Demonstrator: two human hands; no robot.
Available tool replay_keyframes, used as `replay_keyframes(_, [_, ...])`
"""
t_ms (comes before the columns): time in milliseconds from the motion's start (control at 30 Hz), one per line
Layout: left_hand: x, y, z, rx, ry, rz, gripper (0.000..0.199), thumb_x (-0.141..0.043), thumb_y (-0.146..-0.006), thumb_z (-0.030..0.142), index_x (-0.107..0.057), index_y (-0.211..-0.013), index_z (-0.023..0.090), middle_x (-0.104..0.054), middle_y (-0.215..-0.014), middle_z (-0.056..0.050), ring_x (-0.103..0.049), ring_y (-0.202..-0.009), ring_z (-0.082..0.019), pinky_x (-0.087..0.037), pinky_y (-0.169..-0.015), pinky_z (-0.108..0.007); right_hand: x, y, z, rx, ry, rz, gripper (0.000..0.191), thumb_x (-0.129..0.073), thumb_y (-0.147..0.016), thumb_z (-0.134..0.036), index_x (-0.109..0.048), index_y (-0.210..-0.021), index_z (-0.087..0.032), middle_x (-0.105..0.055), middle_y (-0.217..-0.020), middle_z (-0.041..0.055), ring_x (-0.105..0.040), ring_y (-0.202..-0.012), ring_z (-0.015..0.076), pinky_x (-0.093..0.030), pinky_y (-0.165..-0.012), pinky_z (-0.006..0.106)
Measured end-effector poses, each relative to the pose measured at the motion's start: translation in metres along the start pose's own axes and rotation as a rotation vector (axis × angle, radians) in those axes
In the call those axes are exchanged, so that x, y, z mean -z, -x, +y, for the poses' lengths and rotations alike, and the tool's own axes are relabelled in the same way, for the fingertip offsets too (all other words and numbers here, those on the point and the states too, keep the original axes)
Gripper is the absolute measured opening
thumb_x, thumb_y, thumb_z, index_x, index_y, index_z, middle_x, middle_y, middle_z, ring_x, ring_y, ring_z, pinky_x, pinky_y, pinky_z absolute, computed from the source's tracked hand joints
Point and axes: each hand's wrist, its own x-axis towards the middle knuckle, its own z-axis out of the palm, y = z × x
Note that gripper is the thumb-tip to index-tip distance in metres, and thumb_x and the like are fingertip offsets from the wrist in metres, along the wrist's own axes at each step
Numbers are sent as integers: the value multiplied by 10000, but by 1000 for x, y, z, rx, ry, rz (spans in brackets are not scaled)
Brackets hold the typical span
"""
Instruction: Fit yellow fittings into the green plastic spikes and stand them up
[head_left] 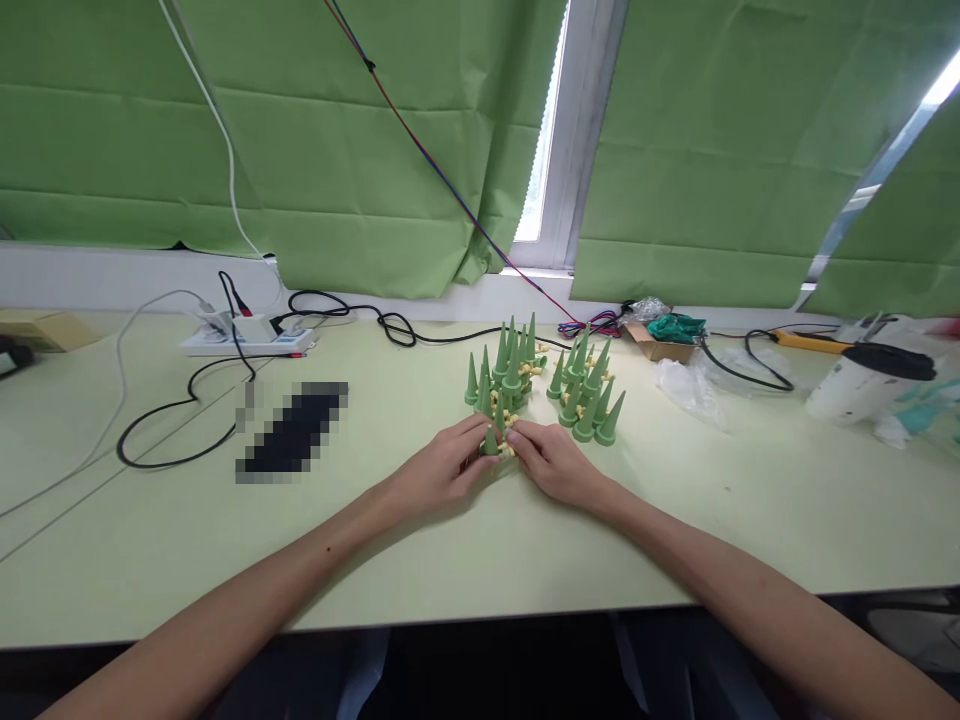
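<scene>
My left hand (459, 462) is closed round the base of a small green cone (490, 441) at the near edge of a cluster. Close beside it, my right hand (546, 455) is closed, thumb and fingers pinched at a small pale yellow piece (510, 449); what lies between those fingertips is too small to make out. Several more upright green cones (513, 372) stand just beyond my hands. A second group of green cones (585, 425) stands to the right, with small yellow pieces among both groups.
A power strip (255, 342) with plugs and looping cables lies at the back left, near a pixelated dark object (296, 430). At the back right are a small cardboard box (660, 343), plastic bags (690, 390) and a tipped white cup (862, 385).
</scene>
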Motion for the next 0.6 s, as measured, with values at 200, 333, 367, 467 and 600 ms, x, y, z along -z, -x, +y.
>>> replay_keyframes(200, [-1,1,1,20,19,-1,135,-462,-974,243,-560,-919,168,-578,-933,-45,-546,-800,-145,-446,-684,-240,-1,0,-2,-36,-42,1,424,-345,-1026,-361,-359,-631,-208,-363,-530,-52,-332,-518,111,-284,-562,271])
replay_keyframes(333, [-1,-2,1,120,117,31,162,-498,-961,303,-586,-933,170,-588,-911,-29,-525,-740,-127,-430,-622,-226,-1,0,-5,-64,-94,11,426,-326,-1037,-377,-389,-650,-212,-396,-527,-51,-365,-516,116,-310,-570,268])
replay_keyframes(367, [-1,-2,1,157,150,42,171,-510,-954,318,-595,-950,169,-593,-901,-24,-514,-707,-117,-423,-601,-222,-1,0,-5,-65,-100,9,416,-322,-1040,-378,-401,-667,-212,-412,-536,-50,-376,-521,118,-315,-573,268])
replay_keyframes(467, [-1,-3,1,253,254,49,204,-535,-935,342,-609,-996,162,-598,-838,-5,-462,-603,-89,-384,-536,-213,0,2,-5,-45,-81,-18,349,-358,-1036,-367,-420,-728,-214,-446,-573,-50,-395,-542,121,-312,-578,266])
replay_keyframes(600, [-1,-3,-1,287,284,18,219,-532,-934,348,-618,-1016,165,-575,-750,20,-436,-559,-82,-349,-506,-210,0,2,0,-4,-39,-36,318,-382,-1030,-346,-386,-739,-217,-407,-592,-56,-350,-547,118,-278,-565,267])
